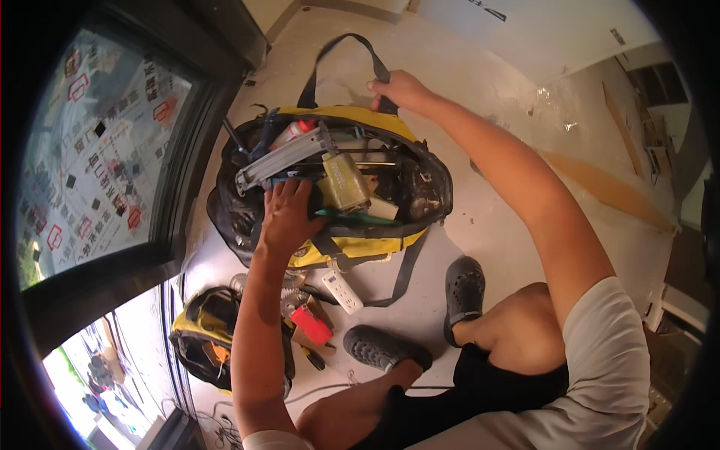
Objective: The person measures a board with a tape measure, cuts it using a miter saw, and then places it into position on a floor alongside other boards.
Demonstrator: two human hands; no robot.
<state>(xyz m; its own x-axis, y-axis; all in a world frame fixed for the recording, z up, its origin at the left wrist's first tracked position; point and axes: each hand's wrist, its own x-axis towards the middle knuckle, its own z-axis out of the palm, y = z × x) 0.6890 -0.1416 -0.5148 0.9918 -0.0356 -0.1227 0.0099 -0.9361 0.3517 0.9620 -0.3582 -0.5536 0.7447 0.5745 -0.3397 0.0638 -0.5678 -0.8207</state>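
Note:
A large yellow and black tool bag lies wide open on the floor in front of me. My right hand grips one end of its black strap handle, which arches up at the far rim. My left hand rests over the bag's near left side, fingers stretched over the contents and thumb apart. Just beyond those fingers lies a grey metal caulking gun frame. To its right sits a dusty yellowish container, and a red-and-white item shows behind. Whatever is under my left fingertips is hidden.
A smaller yellow and black bag stands at the near left. Between it and my shoes lie a white power strip and a red object. A dark-framed door or window borders the left; cables cross the floor.

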